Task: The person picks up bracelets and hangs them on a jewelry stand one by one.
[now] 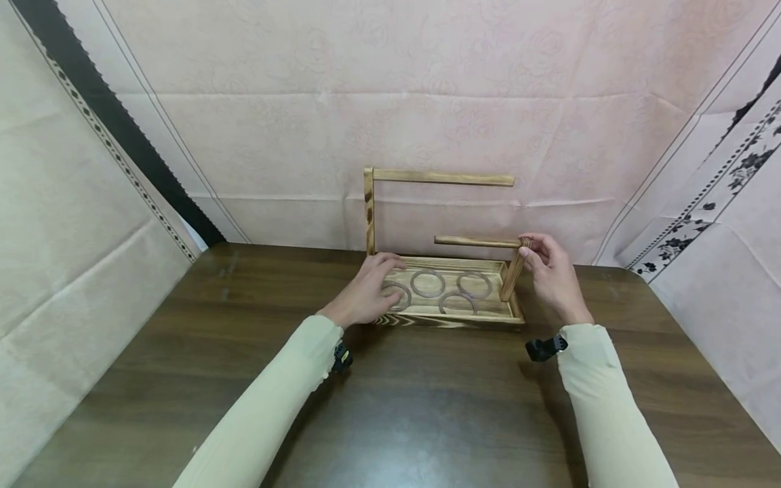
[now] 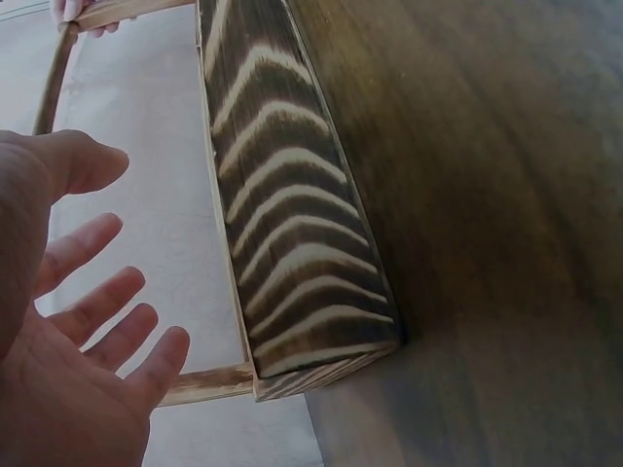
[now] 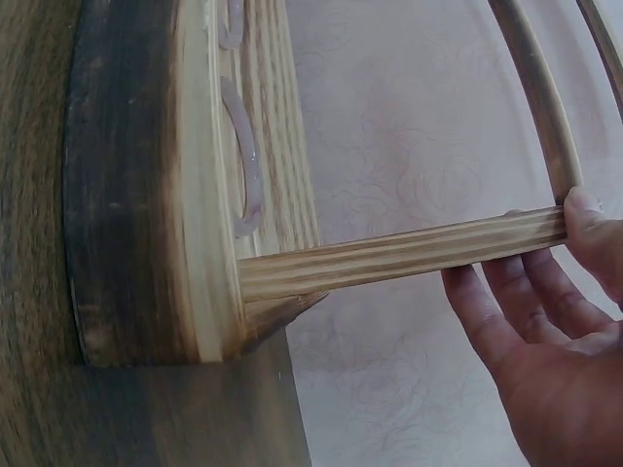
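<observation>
A shallow wooden tray with dark striped grain carries several thin translucent rings on its floor. From its right end a short wooden post rises, with a round rod reaching left from the post's top. My right hand pinches that post near the top, thumb by the rod joint and fingers on the other side, as the right wrist view shows. Over the tray's left end is my left hand, fingers loosely spread beside a ring that it partly covers. In the left wrist view nothing lies in its grasp.
A taller wooden post stands at the tray's left end, bearing a long flat bar above the rod. The tray sits near the back edge of a brown wooden table. Pale patterned cloth hangs behind and at both sides.
</observation>
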